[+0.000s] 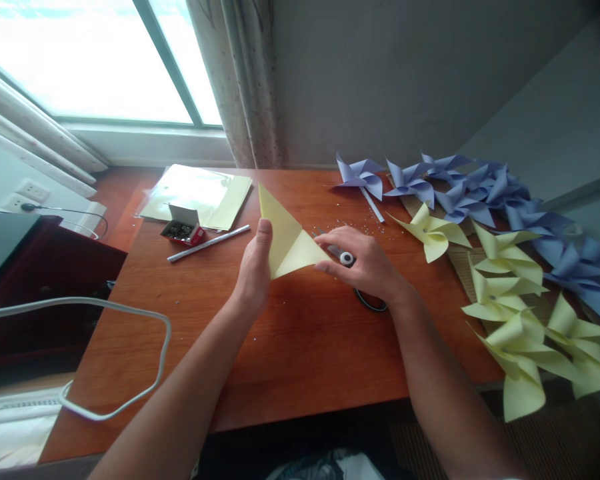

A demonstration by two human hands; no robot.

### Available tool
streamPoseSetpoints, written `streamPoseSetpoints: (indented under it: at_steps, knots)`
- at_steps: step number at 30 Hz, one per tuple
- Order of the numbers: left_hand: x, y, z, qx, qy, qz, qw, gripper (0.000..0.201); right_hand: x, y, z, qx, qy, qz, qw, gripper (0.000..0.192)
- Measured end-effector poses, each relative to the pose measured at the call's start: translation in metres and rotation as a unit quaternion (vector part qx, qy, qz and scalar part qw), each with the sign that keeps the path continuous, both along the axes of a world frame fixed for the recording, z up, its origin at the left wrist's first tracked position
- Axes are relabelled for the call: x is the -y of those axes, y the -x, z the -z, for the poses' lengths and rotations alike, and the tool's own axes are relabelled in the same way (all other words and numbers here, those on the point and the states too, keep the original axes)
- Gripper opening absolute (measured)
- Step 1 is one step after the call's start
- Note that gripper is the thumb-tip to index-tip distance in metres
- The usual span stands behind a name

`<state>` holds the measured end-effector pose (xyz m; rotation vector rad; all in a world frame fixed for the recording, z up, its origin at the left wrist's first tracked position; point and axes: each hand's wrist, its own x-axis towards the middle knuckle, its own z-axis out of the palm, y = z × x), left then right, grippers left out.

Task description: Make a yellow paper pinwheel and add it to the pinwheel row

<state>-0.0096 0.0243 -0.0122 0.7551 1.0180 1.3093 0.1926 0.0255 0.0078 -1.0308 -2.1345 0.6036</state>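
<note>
Folding: yellow paper [293, 243] pinched by left hand [254, 267] | right hand [365, 263] pressing its corner, scissors [353, 267] beneath (crease judged next)

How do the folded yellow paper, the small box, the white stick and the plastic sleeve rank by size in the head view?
1. Plastic sleeve, largest.
2. Folded yellow paper, held by the left hand and touched by the right hand; it is nearer, so unsure.
3. White stick, long but thin.
4. Small box.
</note>
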Motion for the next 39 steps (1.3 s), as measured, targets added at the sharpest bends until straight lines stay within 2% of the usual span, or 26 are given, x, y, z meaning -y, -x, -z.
streamPoseSetpoints:
  at_steps: [6,14,18,22,26,30,33,36,39]
  knots:
    - [0.0,-0.002,-0.006,0.025,0.031,0.011,0.999,0.072,0.0,0.0,0.0,-0.018,0.032,-0.004,0.999,0.031]
    - [0.0,-0.003,-0.006,0.028,0.025,-0.021,0.999,0.057,0.001,-0.002,-0.001,-0.046,0.08,-0.01,0.996,0.034]
    - [0.0,-0.003,-0.006,0.038,0.029,-0.036,0.998,0.058,0.001,-0.002,-0.002,-0.073,0.11,-0.008,0.991,0.034]
    - [0.0,-0.001,-0.005,0.028,0.027,-0.044,0.998,0.057,0.002,-0.001,-0.002,-0.087,0.125,0.019,0.988,0.036]
    - [0.002,0.001,-0.004,0.028,0.02,-0.021,0.999,0.055,0.003,-0.001,-0.003,-0.104,0.11,0.072,0.986,0.047]
    - [0.004,0.0,-0.008,0.016,0.01,-0.004,1.0,0.056,0.003,-0.001,-0.002,-0.166,0.142,0.156,0.963,0.053]
    - [0.005,-0.001,-0.011,-0.004,0.009,0.023,1.0,0.05,-0.001,-0.004,0.001,-0.214,0.177,0.192,0.941,0.052]
    - [0.007,-0.001,-0.012,-0.017,0.012,0.04,0.999,0.038,-0.005,-0.006,0.004,-0.251,0.221,0.187,0.924,0.048]
    - [0.007,-0.001,-0.01,-0.035,0.02,0.052,0.998,0.031,-0.007,-0.006,0.004,-0.286,0.242,0.158,0.914,0.035]
